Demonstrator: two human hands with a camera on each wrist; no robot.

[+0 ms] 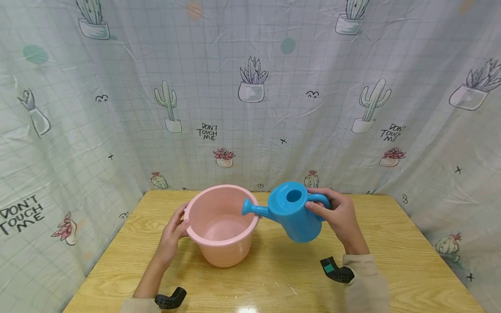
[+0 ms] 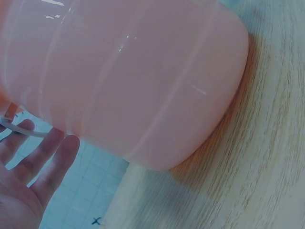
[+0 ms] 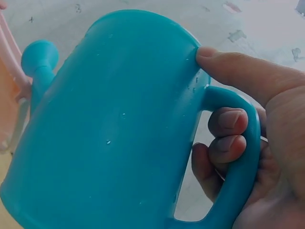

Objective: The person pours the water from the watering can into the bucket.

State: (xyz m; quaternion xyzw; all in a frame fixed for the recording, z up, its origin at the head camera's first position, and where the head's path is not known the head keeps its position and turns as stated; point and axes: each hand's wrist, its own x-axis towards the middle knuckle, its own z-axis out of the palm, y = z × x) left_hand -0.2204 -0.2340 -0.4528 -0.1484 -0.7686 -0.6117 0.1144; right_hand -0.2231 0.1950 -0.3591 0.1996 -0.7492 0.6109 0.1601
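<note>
A pink plastic bucket (image 1: 225, 252) stands on the wooden table, its open mouth facing up. My left hand (image 1: 174, 232) holds it by the left side of the rim; in the left wrist view the fingers (image 2: 64, 152) meet the bucket wall (image 2: 143, 81) beside a thin pale handle (image 2: 28, 131). To the right, a blue watering can (image 1: 299, 224) hangs above the table, leaning slightly. My right hand (image 1: 340, 213) grips its handle (image 3: 243, 167), thumb pressed on the can's upper body. The spout's flared head (image 1: 247, 207) is over the bucket's right rim. Water drops dot the can.
The light wood table (image 1: 274, 278) has a few wet-looking marks near its front. A cactus-print curtain (image 1: 274, 113) closes off the back and both sides. A black wrist device (image 1: 171, 299) is on the left forearm, another (image 1: 337, 270) on the right.
</note>
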